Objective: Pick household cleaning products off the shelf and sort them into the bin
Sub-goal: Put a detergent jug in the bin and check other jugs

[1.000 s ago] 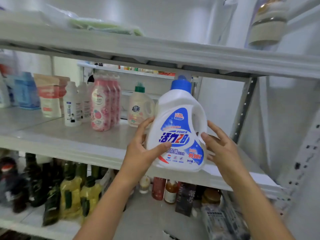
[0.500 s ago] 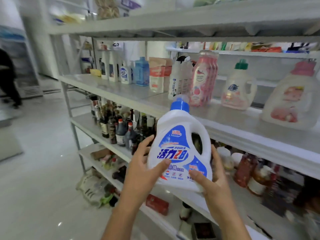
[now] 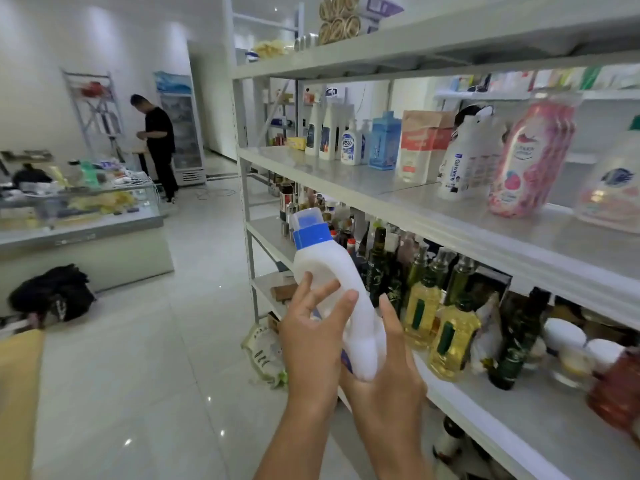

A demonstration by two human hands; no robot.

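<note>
A white detergent jug [image 3: 329,271] with a blue cap is held in the air in front of the shelf unit [image 3: 485,237], turned so its handle side faces me. My left hand [image 3: 311,341] grips its left side with the fingers spread over the body. My right hand [image 3: 388,368] cups the jug's bottom from below and the right. More cleaning products stand on the upper shelf: pink bottles [image 3: 530,157], a white bottle [image 3: 464,161], a blue carton [image 3: 382,142]. The edge of a tan cardboard box [image 3: 17,393] shows at the far left.
Oil and sauce bottles [image 3: 446,327] fill the lower shelf beside my hands. A glass counter [image 3: 79,223] with clutter stands at left, a black bag [image 3: 52,292] on the floor by it. A person in black [image 3: 159,143] stands at the back near a fridge.
The view has swung left, away from the shelf toward the room. The jug has come off the shelf, dropped lower and rotated so its label faces away. My right hand has slid under its bottom.
</note>
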